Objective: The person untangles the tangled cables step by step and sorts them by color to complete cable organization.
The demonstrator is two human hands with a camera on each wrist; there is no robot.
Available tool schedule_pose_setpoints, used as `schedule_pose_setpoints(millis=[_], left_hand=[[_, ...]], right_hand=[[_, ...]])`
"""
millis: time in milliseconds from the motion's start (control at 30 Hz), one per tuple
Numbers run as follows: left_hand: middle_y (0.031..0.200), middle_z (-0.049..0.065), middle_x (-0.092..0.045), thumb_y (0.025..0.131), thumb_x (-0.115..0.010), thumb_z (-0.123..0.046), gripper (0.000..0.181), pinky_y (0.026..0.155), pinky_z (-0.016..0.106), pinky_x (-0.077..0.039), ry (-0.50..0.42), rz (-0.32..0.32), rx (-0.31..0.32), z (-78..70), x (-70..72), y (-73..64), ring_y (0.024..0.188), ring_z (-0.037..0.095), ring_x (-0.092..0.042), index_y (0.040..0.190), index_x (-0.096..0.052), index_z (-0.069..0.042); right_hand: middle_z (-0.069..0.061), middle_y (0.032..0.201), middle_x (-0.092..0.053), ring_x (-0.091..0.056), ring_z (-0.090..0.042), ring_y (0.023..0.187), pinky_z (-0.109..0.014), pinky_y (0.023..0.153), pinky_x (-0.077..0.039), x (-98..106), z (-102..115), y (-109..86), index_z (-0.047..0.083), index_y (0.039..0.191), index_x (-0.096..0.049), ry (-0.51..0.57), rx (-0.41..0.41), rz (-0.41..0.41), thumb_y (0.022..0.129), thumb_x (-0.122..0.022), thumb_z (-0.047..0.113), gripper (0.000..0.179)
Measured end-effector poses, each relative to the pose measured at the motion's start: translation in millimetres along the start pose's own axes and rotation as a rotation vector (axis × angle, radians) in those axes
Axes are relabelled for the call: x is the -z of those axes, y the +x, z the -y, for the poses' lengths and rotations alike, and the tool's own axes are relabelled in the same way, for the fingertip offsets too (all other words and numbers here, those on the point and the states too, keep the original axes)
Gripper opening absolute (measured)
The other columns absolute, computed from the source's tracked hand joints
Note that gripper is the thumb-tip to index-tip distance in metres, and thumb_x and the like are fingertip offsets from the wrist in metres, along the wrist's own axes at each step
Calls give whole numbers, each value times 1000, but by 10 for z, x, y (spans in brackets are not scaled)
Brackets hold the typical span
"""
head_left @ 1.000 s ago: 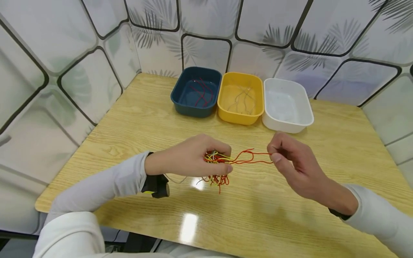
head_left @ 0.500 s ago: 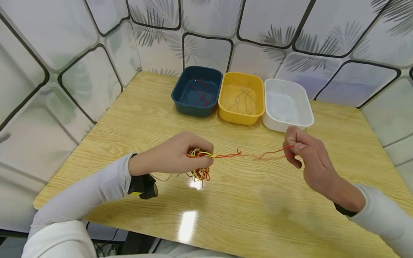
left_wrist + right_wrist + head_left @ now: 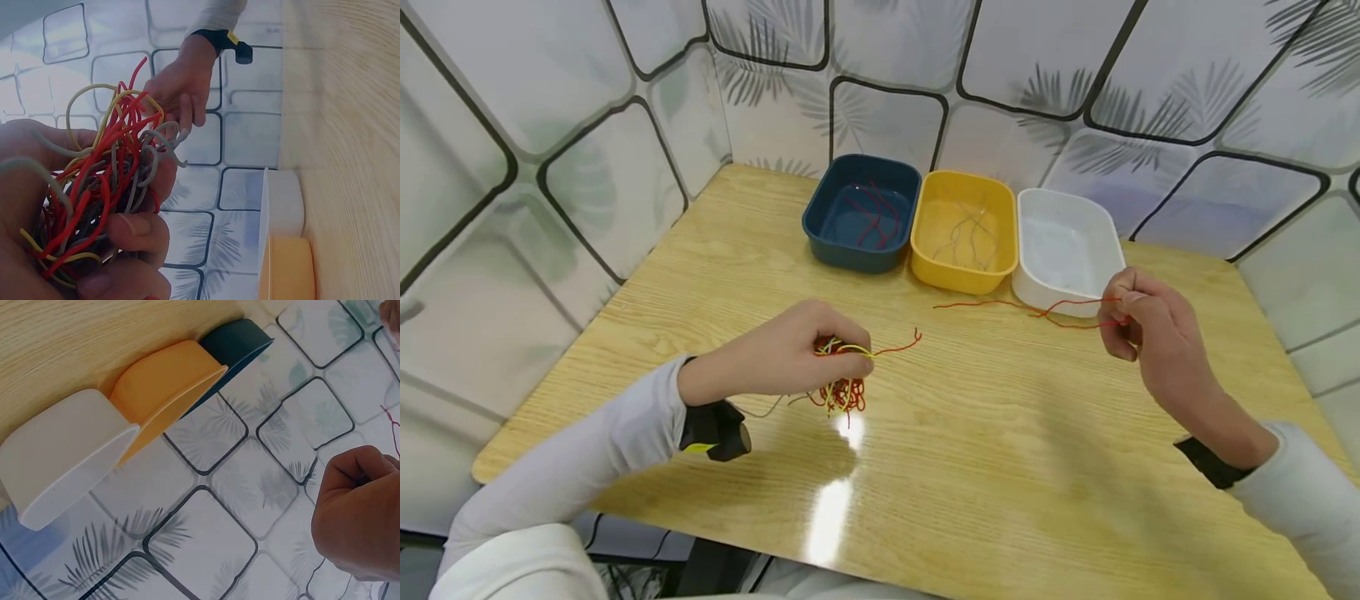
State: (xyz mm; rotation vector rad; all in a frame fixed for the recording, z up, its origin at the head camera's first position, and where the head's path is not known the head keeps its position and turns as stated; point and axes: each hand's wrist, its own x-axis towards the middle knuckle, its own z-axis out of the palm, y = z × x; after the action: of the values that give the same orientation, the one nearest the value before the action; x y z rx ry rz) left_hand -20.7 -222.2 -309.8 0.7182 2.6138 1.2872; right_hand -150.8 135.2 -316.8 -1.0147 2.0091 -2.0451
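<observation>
With twelve o'clock at the far edge of the table [image 3: 962,458] in the head view, the left hand [image 3: 775,350] had its fingers curled round a tangled bundle [image 3: 844,393] of red, yellow and grey strings, which filled the grasp and hung out toward six o'clock. One red strand [image 3: 898,347] stuck out past the fingertips toward two o'clock, its end hooked upward. In the left wrist view the bundle's long axis ran roughly from seven o'clock to one. The right hand [image 3: 1161,342] pinched a red string [image 3: 1037,313] between thumb and bent fingers; two lengths left the pinch, met, and trailed to a free end at nine o'clock, the long axis nearly level. It crossed in front of the white bin [image 3: 1037,289]; the yellow bin [image 3: 962,279] and blue bin [image 3: 861,258] lay toward ten o'clock from the pinch.
</observation>
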Motion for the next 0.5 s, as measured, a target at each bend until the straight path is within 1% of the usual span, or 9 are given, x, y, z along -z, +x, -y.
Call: schedule_pose_setpoints(millis=[67,167,233,300,333,367,433,500], left_hand=[[62,-10,-32,97,-59,-15,37,61,23,-32,-7,-9,18,32,26,-34,53,5,-29,63,-46,-18],[63,-9,-34,97,-60,-16,31,62,23,-33,-16,-29,54,65,69,-75,54,4,-30,67,-54,-19],[63,-9,-36,97,-61,-16,28,61,23,-34,-30,-33,71,81,83,-88,54,5,-31,70,-59,-19],[63,-8,-39,97,-62,-17,26,60,23,-34,-39,-26,75,88,80,-89,54,6,-32,71,-62,-20],[63,-8,-40,97,-62,-17,25,59,24,-35,-44,-20,76,88,74,-89,53,6,-33,72,-63,-20],[63,-8,-41,97,-62,-17,25,58,24,-35,-47,-12,72,89,66,-87,53,6,-35,72,-64,-20],[63,-9,-42,97,-62,-18,26,58,24,-35,-53,2,67,87,52,-81,53,7,-36,72,-64,-20],[63,-9,-42,97,-62,-18,24,59,24,-34,-42,-2,58,77,48,-81,54,7,-36,74,-65,-21]], right_hand=[[-2,62,-39,-27,-18,46,-33,44,-15,47,4,51,1,80,-48,-5,-30,-29,106,-38,5,28],[0,61,-45,-31,-18,47,-34,44,-16,98,5,201,2,86,-56,-19,-61,-35,106,-48,10,24],[1,61,-49,-33,-17,48,-35,45,-17,115,-10,344,3,89,-61,-38,-75,-13,105,-52,11,20],[2,64,-54,-36,-15,48,-34,45,-19,120,-33,501,3,93,-64,-65,-80,-1,104,-55,11,16],[3,67,-57,-37,-15,49,-34,46,-21,115,-40,579,5,94,-65,-97,-88,-8,103,-57,13,15],[5,70,-59,-38,-14,50,-32,46,-23,107,-43,656,7,95,-67,-154,-99,-15,103,-58,15,14],[8,77,-62,-40,-12,50,-30,47,-27,92,-50,809,11,98,-68,-290,-122,-21,103,-59,21,15],[12,84,-64,-43,-11,52,-26,51,-34,64,-56,971,14,101,-68,-440,-153,-19,103,-59,28,17]])
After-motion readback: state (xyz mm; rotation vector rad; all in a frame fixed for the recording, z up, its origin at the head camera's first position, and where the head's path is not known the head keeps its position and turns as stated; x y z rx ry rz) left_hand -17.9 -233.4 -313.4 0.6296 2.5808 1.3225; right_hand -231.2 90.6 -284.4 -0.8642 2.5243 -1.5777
